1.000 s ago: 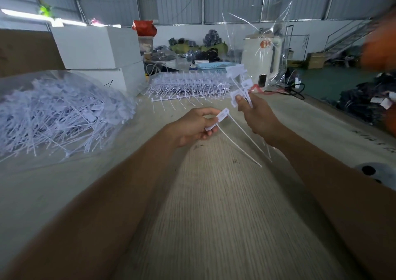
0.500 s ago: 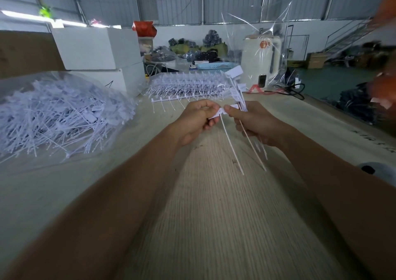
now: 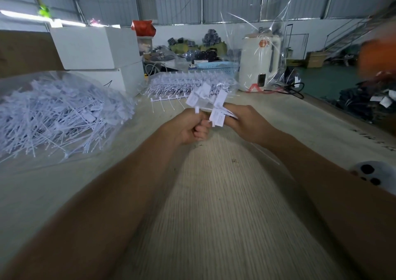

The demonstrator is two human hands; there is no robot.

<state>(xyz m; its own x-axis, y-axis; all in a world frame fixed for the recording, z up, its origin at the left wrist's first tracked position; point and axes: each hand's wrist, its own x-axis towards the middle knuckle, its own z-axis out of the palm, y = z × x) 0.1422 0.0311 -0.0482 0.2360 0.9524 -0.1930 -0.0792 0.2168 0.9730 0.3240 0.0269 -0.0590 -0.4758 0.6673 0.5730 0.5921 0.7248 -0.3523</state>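
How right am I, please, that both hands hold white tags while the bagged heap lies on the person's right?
Nearly: the head view shows the bagged heap on the person's left; the left hand and right hand do hold white tags.

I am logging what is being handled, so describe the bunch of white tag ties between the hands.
The bunch of white tag ties is a handful of thin, plastic-looking strips, each ending in a flat rectangular flag. The flags fan upward above the right hand, which grips them; thin tails trail below it. The left hand grips one end.
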